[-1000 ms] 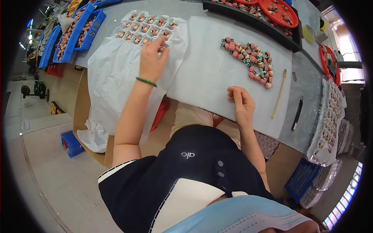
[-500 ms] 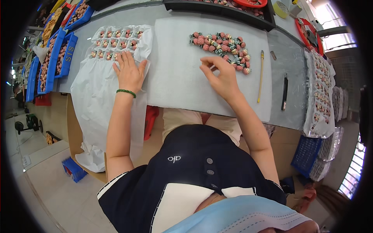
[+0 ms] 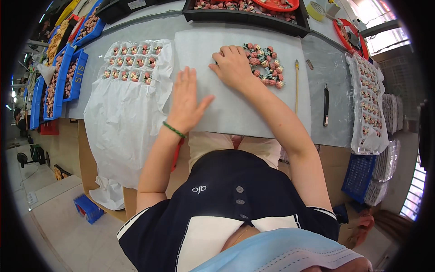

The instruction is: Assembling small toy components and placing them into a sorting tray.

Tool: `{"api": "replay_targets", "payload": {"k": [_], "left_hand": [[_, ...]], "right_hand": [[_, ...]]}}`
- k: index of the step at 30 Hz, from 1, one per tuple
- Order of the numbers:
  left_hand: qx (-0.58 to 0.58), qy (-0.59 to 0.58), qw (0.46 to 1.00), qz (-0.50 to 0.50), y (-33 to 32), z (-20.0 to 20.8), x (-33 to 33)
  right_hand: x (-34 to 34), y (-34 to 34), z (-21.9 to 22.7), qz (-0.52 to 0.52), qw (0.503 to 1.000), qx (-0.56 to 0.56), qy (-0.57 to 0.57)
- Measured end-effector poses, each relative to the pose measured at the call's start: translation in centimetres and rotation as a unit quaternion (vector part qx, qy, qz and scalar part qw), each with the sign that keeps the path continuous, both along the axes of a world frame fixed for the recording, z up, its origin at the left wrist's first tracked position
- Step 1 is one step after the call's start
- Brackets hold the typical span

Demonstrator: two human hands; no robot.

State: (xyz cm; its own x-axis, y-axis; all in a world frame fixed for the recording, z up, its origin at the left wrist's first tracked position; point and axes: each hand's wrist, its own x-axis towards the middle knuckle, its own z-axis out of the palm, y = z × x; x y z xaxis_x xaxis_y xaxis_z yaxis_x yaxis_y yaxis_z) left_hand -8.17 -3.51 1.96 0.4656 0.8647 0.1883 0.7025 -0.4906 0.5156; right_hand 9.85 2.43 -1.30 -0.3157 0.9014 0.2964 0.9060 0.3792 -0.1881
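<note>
My left hand [image 3: 186,99] is open and holds nothing, its fingers stretched out and thumb apart, over the left part of a white sheet [image 3: 195,45]. My right hand [image 3: 232,67] lies at the left end of a cluster of small pink and cream figurines [image 3: 274,68] with dark green-grey parts. Its fingers are bent and close together; the hand covers that end, so anything in its grip is hidden. Left of my left hand, a white compartment tray [image 3: 131,49] holds rows of similar figurines, with white tissue paper [image 3: 122,113] spread in front of it and over the table edge.
A thin yellowish stick [image 3: 297,86] and a black slim tool [image 3: 326,106] lie right of the cluster. A black tray [image 3: 244,16] with more pieces stands at the back. Blue bins [image 3: 74,75] line the left; another filled tray [image 3: 368,104] lies at the right.
My left hand has left the compartment tray, moving right onto the white sheet. My right hand has moved left and away from me, onto the cluster's left end.
</note>
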Motion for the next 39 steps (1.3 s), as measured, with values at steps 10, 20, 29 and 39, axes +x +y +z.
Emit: {"api": "replay_targets", "payload": {"k": [10, 20, 29, 39], "left_hand": [[0.038, 0.079, 0.996, -0.004, 1.4, -6.2, 2.9], [0.021, 0.029, 0.999, -0.007, 1.8, -7.1, 2.0], [-0.247, -0.448, 0.852, 0.107, 1.5, -5.3, 1.0], [-0.421, -0.564, 0.707, 0.065, 0.8, -5.1, 3.8]], "right_hand": [[2.3, -5.0, 1.4, 0.092, 0.989, 0.042, 0.105], [0.9, -5.2, 0.5, 0.04, 0.977, 0.01, 0.208], [-0.7, -5.0, 0.7, 0.034, 0.973, 0.015, 0.227], [-1.8, -9.7, -0.4, -0.096, 0.667, -0.134, 0.727]]}}
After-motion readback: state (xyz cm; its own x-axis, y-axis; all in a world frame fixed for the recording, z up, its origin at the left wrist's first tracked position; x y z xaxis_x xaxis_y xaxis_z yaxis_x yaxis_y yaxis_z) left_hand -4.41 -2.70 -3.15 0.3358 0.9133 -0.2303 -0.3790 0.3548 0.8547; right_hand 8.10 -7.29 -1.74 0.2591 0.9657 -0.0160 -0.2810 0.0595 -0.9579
